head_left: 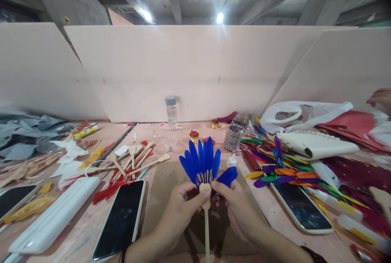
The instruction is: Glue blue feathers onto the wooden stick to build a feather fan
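Behind the work we see tall white panels (195, 67); before them lies a pale pink tabletop (76, 230), on which a brown rectangular mat (166, 173) occupies the near centre. We note the person's 2 forearms entering from the lower edge and converging above this mat. The left hand (183, 210) is inclined inward, its thumb pressed flat on the front of a pale wooden stick with a rounded head (207, 230), its other fingers partly hidden behind: a firm pinch. The right hand (241, 206) mirrors it, fingers curled and thumb tip at the base of a fan of bright blue feathers (200, 159); we see it grasping a smaller tuft of blue feathers (229, 175).

The fan lies between the hands, over the mat. Its feathers point away from the person, spreading from quills that converge at the stick's head; the long axis of stick and fan runs nearly straight from the near edge toward the panels. At right we find a heap of multicoloured feathers (284, 173), at left a black-screened phone in a pale case (122, 218), and, smaller, a clear grey-capped bottle (172, 114) standing upright near the panels.
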